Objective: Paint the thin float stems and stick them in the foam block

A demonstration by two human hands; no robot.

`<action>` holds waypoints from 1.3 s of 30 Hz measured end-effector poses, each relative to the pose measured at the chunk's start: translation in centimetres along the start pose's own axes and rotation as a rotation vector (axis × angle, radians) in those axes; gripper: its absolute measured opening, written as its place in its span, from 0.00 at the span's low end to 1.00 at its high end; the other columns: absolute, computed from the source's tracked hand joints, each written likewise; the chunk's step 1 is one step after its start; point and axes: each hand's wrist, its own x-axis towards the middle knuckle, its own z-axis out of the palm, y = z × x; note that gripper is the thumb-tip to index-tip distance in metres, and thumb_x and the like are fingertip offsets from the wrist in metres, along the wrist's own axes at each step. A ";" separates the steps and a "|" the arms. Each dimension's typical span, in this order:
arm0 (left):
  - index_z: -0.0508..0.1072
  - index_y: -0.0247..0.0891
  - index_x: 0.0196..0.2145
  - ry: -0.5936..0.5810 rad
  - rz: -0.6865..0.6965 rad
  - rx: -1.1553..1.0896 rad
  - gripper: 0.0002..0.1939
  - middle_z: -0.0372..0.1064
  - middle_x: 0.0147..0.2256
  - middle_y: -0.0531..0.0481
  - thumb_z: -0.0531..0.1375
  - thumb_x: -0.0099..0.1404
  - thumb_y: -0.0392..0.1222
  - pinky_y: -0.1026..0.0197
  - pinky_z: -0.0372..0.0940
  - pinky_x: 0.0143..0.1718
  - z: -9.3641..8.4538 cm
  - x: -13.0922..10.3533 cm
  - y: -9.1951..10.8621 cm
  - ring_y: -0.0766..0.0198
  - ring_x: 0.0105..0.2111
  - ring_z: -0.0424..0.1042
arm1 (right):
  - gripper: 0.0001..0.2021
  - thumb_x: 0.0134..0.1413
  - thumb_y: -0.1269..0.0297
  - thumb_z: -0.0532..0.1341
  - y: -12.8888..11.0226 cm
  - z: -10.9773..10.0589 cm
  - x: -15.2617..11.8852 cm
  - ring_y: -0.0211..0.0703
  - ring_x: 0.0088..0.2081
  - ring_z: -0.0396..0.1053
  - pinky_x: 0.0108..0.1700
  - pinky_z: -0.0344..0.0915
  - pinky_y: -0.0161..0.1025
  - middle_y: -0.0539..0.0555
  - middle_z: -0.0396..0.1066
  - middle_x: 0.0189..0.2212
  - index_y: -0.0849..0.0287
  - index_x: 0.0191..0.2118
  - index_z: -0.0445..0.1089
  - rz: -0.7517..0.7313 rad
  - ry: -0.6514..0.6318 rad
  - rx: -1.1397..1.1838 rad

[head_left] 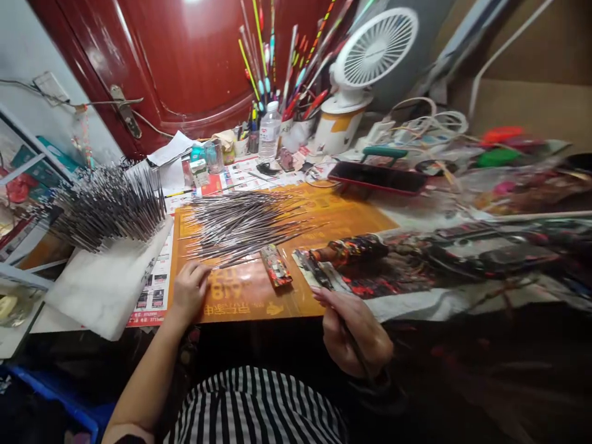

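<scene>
My left hand (pixel 189 290) rests at the front left of the orange mat (pixel 296 303), its fingers curled together beside the near ends of a pile of thin dark sticks (pixel 235 225). What those fingers hold, if anything, is hidden. In my right hand (pixel 356 330) is a slim dark-handled paintbrush (pixel 320 271), gripped like a pen. Its tip points at a paint-smeared strip (pixel 303 265) by the mat's right side. Between my hands lies a small paint-crusted block (pixel 276 266) with red and black stains.
Many dark sticks (pixel 111 203) stand upright in a white foam block (pixel 99 287) at left. Behind the mat are a water bottle (pixel 269 132), a white fan (pixel 374 52) and a phone (pixel 377 177). Paint-covered containers (pixel 361 248) and blurred clutter fill the right.
</scene>
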 end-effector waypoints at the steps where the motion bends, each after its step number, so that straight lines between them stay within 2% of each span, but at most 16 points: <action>1: 0.76 0.42 0.42 0.001 0.006 0.004 0.09 0.72 0.38 0.49 0.56 0.69 0.34 0.59 0.69 0.43 0.0 0.0 0.1 0.62 0.40 0.72 | 0.28 0.57 0.81 0.60 0.1 0.1 0.0 0.47 0.41 0.78 0.43 0.76 0.46 0.58 0.79 0.44 0.56 0.61 0.68 -0.005 -0.006 -0.001; 8: 0.76 0.42 0.44 -0.010 0.063 -0.016 0.10 0.73 0.39 0.48 0.56 0.70 0.36 0.59 0.69 0.44 0.0 0.0 -0.4 0.62 0.41 0.72 | 0.24 0.60 0.77 0.58 0.7 0.5 0.2 0.48 0.43 0.77 0.45 0.76 0.48 0.58 0.79 0.45 0.55 0.61 0.67 0.000 -0.032 -0.092; 13: 0.76 0.42 0.43 -0.022 0.034 -0.031 0.08 0.74 0.40 0.48 0.59 0.70 0.42 0.56 0.69 0.47 0.3 0.4 -1.5 0.60 0.41 0.73 | 0.23 0.63 0.75 0.55 1.4 1.2 0.8 0.49 0.47 0.76 0.49 0.75 0.51 0.59 0.78 0.46 0.56 0.62 0.66 0.055 -0.052 -0.119; 17: 0.77 0.42 0.42 -0.009 0.042 -0.017 0.08 0.74 0.40 0.48 0.59 0.69 0.44 0.55 0.69 0.47 0.5 0.6 -1.6 0.59 0.41 0.74 | 0.24 0.65 0.74 0.54 1.5 2.0 1.5 0.50 0.49 0.75 0.50 0.75 0.52 0.60 0.77 0.49 0.56 0.64 0.64 0.079 -0.035 -0.112; 24: 0.78 0.42 0.43 0.034 0.109 0.042 0.08 0.74 0.39 0.49 0.59 0.69 0.42 0.57 0.69 0.44 0.2 0.6 -1.5 0.61 0.38 0.74 | 0.26 0.65 0.74 0.54 1.9 2.9 1.3 0.50 0.55 0.72 0.57 0.72 0.54 0.60 0.73 0.55 0.55 0.67 0.59 0.121 -0.122 -0.081; 30: 0.77 0.41 0.43 0.046 0.157 0.068 0.08 0.73 0.39 0.48 0.61 0.68 0.42 0.57 0.68 0.44 0.3 0.6 -1.7 0.60 0.38 0.73 | 0.26 0.67 0.72 0.54 2.6 3.5 1.1 0.49 0.60 0.70 0.62 0.70 0.51 0.60 0.71 0.59 0.57 0.68 0.57 0.111 -0.211 -0.123; 39: 0.76 0.43 0.46 0.063 0.259 0.045 0.10 0.74 0.40 0.48 0.59 0.69 0.37 0.57 0.67 0.44 0.2 0.9 -1.8 0.60 0.38 0.72 | 0.26 0.67 0.72 0.53 2.8 3.7 1.1 0.48 0.60 0.70 0.62 0.71 0.50 0.60 0.71 0.59 0.58 0.69 0.56 0.111 -0.199 -0.167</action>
